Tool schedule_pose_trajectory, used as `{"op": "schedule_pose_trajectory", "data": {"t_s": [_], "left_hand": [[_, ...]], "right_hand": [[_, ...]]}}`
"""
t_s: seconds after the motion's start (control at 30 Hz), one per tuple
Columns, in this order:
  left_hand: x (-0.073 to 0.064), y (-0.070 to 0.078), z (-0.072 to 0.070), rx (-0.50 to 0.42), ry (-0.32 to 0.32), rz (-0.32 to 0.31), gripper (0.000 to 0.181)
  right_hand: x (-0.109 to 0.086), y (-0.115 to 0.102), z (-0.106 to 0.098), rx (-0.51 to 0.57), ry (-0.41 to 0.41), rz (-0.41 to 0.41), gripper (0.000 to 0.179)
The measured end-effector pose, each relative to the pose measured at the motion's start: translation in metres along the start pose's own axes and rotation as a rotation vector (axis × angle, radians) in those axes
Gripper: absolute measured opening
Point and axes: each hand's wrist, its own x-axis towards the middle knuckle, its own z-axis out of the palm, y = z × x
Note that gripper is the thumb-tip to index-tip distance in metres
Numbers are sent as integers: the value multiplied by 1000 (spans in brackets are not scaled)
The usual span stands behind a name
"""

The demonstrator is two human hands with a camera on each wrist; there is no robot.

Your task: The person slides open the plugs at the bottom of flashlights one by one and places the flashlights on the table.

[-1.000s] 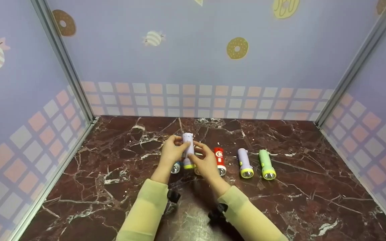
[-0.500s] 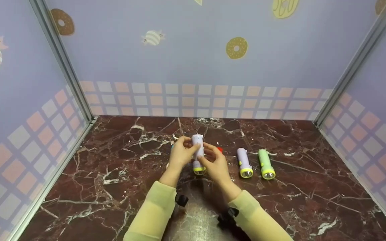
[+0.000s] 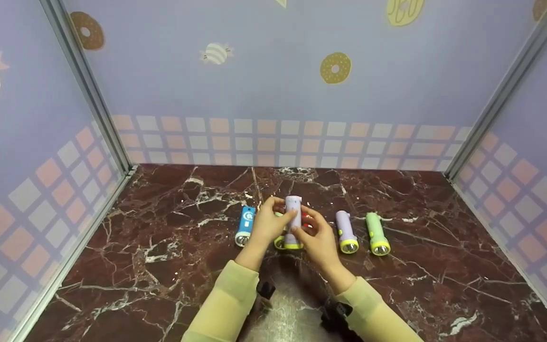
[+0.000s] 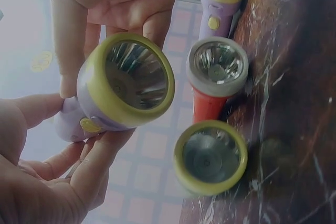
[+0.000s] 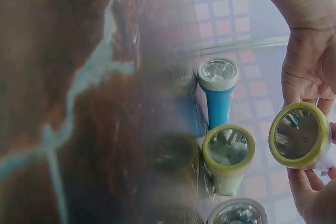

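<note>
A pale purple flashlight (image 3: 293, 218) with a yellow-rimmed lens is held up between both hands, lens end toward the person. My left hand (image 3: 268, 225) grips it from the left with thumb and fingers, and my right hand (image 3: 320, 240) pinches it from the right. In the left wrist view its yellow switch (image 4: 91, 125) shows on the side. Behind the hands lie a green flashlight (image 5: 228, 153) and a red flashlight (image 4: 209, 103), both mostly hidden in the head view. A blue flashlight (image 3: 246, 224) lies left of my left hand.
To the right lie another purple flashlight (image 3: 346, 230) and a second green flashlight (image 3: 376, 232), lenses toward the person. Everything rests in a row on a dark red marbled tabletop (image 3: 444, 266). Patterned panels (image 3: 273, 95) enclose the back and sides.
Both hands have moved to the right with the purple flashlight between them. The blue flashlight has come out from behind the left hand, while the red one is now mostly covered.
</note>
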Motion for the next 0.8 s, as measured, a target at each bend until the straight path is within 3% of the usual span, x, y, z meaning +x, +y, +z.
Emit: {"op": "schedule_pose_trajectory", "data": {"t_s": [0.47, 0.8], "left_hand": [[-8, -1, 7, 8, -25, 15, 37], [-9, -5, 12, 8, -49, 20, 38]], "right_hand": [[-7, 5, -8, 6, 17, -36, 56], [-9, 8, -10, 46, 19, 1, 58]]}}
